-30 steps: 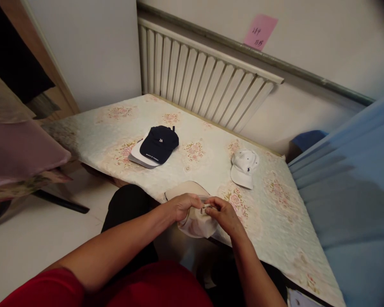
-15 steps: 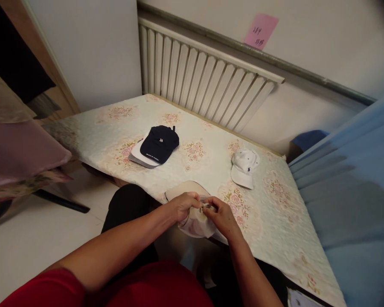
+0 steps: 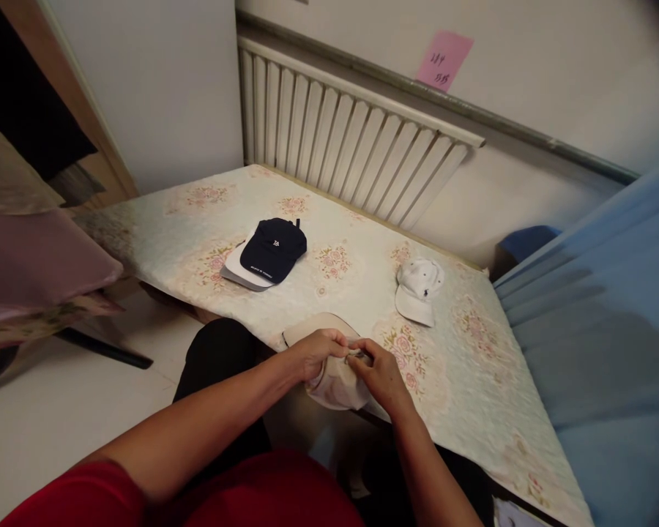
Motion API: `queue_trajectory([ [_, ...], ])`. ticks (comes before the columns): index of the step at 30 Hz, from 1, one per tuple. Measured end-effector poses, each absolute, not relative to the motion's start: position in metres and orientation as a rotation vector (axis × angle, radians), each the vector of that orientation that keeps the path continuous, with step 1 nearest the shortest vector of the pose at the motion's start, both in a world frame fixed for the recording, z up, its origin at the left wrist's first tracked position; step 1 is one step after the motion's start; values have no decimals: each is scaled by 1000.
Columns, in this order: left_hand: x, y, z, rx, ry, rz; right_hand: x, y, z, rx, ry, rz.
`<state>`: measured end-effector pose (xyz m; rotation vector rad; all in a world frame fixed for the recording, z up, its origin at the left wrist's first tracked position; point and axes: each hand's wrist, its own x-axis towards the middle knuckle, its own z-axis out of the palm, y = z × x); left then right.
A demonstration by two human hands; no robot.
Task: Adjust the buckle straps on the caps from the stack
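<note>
A beige cap (image 3: 337,386) is held at the near edge of the bed, its brim pointing away to the upper left. My left hand (image 3: 321,353) pinches the cap's material from the left side. From the right, my right hand (image 3: 378,369) closes its fingertips on the same part, close beside the left thumb. What exactly lies between the fingertips is hidden. Farther left, a navy cap (image 3: 274,250) with white lettering rests on a white cap (image 3: 247,265) and a grey brim (image 3: 241,280). Another white cap (image 3: 419,289) with a small dark logo lies to the right.
A floral sheet (image 3: 356,293) covers the bed. Behind it are a radiator (image 3: 351,139) and a wall with a pink note (image 3: 444,61). A blue curtain (image 3: 598,322) hangs at the right. Draped clothing (image 3: 38,256) and a black chair leg (image 3: 107,348) are at left.
Both hands stay on the beige cap, with only tiny finger movements. The view has shifted very slightly; the other caps have not moved.
</note>
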<state>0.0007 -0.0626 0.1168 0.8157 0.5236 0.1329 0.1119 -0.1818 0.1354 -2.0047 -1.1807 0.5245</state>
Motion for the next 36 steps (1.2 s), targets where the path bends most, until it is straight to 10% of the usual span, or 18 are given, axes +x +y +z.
queue_trajectory([
  [11, -3, -61, 116, 933, 515, 175, 101, -179, 132, -2139, -1336, 205],
  [36, -4, -46, 105, 885, 487, 25, 118, -183, 146, -1900, -1303, 684],
])
